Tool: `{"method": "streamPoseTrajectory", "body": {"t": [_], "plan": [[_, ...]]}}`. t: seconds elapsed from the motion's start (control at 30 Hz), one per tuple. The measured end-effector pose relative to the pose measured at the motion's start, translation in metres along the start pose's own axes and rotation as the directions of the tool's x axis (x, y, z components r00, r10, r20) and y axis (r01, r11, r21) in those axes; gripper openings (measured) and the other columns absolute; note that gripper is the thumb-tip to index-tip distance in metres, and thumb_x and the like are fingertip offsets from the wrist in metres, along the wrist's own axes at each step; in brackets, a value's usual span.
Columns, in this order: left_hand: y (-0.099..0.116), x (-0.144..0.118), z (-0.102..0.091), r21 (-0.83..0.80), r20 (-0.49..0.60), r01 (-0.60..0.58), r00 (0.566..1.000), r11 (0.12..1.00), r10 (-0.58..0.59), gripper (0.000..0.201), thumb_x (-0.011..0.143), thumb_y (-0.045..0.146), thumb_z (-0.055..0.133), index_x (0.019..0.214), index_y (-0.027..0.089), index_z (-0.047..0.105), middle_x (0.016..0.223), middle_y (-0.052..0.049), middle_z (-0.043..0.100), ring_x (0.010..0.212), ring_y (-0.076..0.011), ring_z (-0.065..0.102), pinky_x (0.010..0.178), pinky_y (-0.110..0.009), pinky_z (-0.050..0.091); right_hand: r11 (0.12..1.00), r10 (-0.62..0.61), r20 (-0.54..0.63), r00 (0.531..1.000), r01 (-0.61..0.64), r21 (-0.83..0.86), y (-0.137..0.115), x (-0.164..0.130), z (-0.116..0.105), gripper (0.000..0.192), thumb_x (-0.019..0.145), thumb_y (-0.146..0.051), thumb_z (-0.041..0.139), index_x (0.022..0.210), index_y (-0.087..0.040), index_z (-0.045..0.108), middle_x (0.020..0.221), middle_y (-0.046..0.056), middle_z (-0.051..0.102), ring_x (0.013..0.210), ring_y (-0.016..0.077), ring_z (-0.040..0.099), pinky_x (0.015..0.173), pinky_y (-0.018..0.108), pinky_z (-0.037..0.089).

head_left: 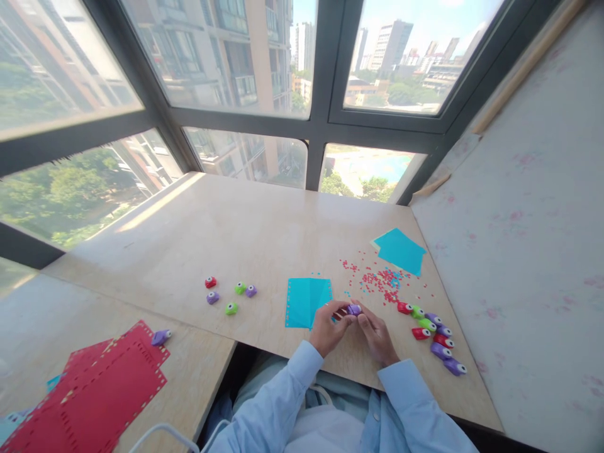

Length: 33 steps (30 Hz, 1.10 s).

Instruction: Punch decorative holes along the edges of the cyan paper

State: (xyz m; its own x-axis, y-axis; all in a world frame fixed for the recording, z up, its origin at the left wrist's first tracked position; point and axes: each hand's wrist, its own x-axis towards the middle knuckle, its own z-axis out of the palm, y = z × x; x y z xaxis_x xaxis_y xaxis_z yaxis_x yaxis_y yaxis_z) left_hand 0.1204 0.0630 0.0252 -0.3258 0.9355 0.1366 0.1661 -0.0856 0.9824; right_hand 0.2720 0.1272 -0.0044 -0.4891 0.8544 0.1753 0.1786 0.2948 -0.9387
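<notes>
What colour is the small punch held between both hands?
Purple; the small plastic punch shows best in the head view.

A small purple paper punch (pixel 353 309) is held low and right of centre in the frame, pinched between both hands, just beside a blue paper sheet (pixel 306 301).

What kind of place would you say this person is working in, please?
Probably a high-rise room used as a craft corner: a wooden table stands against large windows overlooking towers, and both hands hold a small purple paper punch beside cyan paper and red confetti.
</notes>
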Motion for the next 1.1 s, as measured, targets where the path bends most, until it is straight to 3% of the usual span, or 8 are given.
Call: {"method": "streamPoseTrajectory", "body": {"t": [0.17, 0.3, 0.53, 0.67, 0.73, 0.8, 0.93, 1.1], "plan": [[0.007, 0.004, -0.01, -0.041, -0.06, 0.032, 0.998, 0.999, -0.034, 0.019, 0.076, 0.024, 0.071, 0.093, 0.019, 0.07, 0.088, -0.005, 0.074, 0.075, -0.0161, 0.068, 0.069, -0.028, 0.058, 0.999, 0.031, -0.02, 0.999, -0.032, -0.012, 0.005, -0.001, 0.0, 0.051, 0.091, -0.061, 0.052, 0.113, -0.018, 0.071, 0.102, 0.013, 0.071, 0.097, 0.0309, 0.068, 0.087, 0.048, 0.056], [0.004, 0.017, -0.043, -0.221, -0.274, 0.052, 0.955, 0.974, -0.113, 0.027, 0.075, 0.028, 0.072, 0.097, 0.017, 0.06, 0.089, -0.007, 0.071, 0.081, -0.0173, 0.07, 0.072, -0.029, 0.058, 0.992, 0.121, -0.01, 0.993, -0.121, -0.026, 0.016, -0.002, -0.002, 0.052, 0.089, -0.062, 0.052, 0.11, -0.019, 0.071, 0.094, 0.011, 0.072, 0.091, 0.03, 0.069, 0.084, 0.045, 0.058], [0.01, 0.011, -0.148, -0.262, -0.6, -0.07, 0.793, 0.962, -0.105, 0.042, 0.076, 0.032, 0.07, 0.111, 0.017, 0.053, 0.098, -0.005, 0.065, 0.09, -0.0203, 0.072, 0.081, -0.033, 0.058, 0.978, 0.183, -0.021, 0.983, -0.185, -0.098, 0.036, -0.002, -0.008, 0.051, 0.081, -0.067, 0.058, 0.102, -0.023, 0.074, 0.095, 0.008, 0.073, 0.097, 0.0309, 0.067, 0.09, 0.041, 0.056], [0.001, -0.014, -0.201, 0.034, -0.786, 0.057, 0.619, 0.998, -0.009, 0.035, 0.075, 0.029, 0.068, 0.106, 0.016, 0.058, 0.096, -0.008, 0.069, 0.087, -0.0198, 0.071, 0.079, -0.034, 0.059, 0.967, 0.217, -0.014, 0.976, -0.217, -0.136, 0.033, -0.001, -0.009, 0.055, 0.078, -0.07, 0.057, 0.099, -0.023, 0.074, 0.097, 0.008, 0.073, 0.101, 0.0311, 0.066, 0.095, 0.041, 0.053], [-0.009, -0.03, -0.222, 0.236, -0.851, 0.168, 0.512, 0.957, 0.12, 0.032, 0.074, 0.025, 0.066, 0.105, 0.017, 0.06, 0.101, -0.008, 0.069, 0.092, -0.0208, 0.068, 0.087, -0.038, 0.056, 0.959, 0.233, -0.006, 0.972, -0.231, -0.164, 0.029, 0.0, -0.009, 0.057, 0.075, -0.073, 0.056, 0.096, -0.022, 0.074, 0.096, 0.008, 0.073, 0.1, 0.0316, 0.067, 0.095, 0.041, 0.053], [-0.02, -0.046, -0.236, 0.355, -0.868, 0.34, 0.466, 0.871, 0.173, 0.029, 0.074, 0.02, 0.063, 0.103, 0.019, 0.062, 0.1, -0.009, 0.069, 0.094, -0.0237, 0.067, 0.09, -0.042, 0.054, 0.953, 0.236, 0.001, 0.972, -0.231, -0.195, 0.024, 0.001, -0.008, 0.059, 0.073, -0.075, 0.056, 0.093, -0.023, 0.074, 0.095, 0.009, 0.073, 0.099, 0.0324, 0.067, 0.093, 0.041, 0.054], [-0.035, -0.073, -0.246, 0.455, -0.844, 0.565, 0.52, 0.688, 0.131, 0.031, 0.074, 0.011, 0.058, 0.102, 0.021, 0.066, 0.104, -0.01, 0.071, 0.101, -0.0287, 0.065, 0.094, -0.046, 0.05, 0.948, 0.218, -0.002, 0.976, -0.212, -0.236, 0.016, 0.001, -0.006, 0.058, 0.071, -0.076, 0.056, 0.09, -0.024, 0.074, 0.095, 0.009, 0.073, 0.101, 0.034, 0.066, 0.091, 0.04, 0.055], [-0.04, -0.08, -0.24, 0.505, -0.824, 0.645, 0.558, 0.574, 0.097, 0.03, 0.074, 0.011, 0.059, 0.102, 0.02, 0.068, 0.102, -0.012, 0.07, 0.102, -0.032, 0.062, 0.094, -0.05, 0.049, 0.941, 0.23, 0.001, 0.973, -0.222, -0.254, 0.016, -0.002, -0.004, 0.058, 0.071, -0.076, 0.056, 0.091, -0.025, 0.073, 0.095, 0.008, 0.073, 0.101, 0.0338, 0.066, 0.094, 0.041, 0.054]]}}
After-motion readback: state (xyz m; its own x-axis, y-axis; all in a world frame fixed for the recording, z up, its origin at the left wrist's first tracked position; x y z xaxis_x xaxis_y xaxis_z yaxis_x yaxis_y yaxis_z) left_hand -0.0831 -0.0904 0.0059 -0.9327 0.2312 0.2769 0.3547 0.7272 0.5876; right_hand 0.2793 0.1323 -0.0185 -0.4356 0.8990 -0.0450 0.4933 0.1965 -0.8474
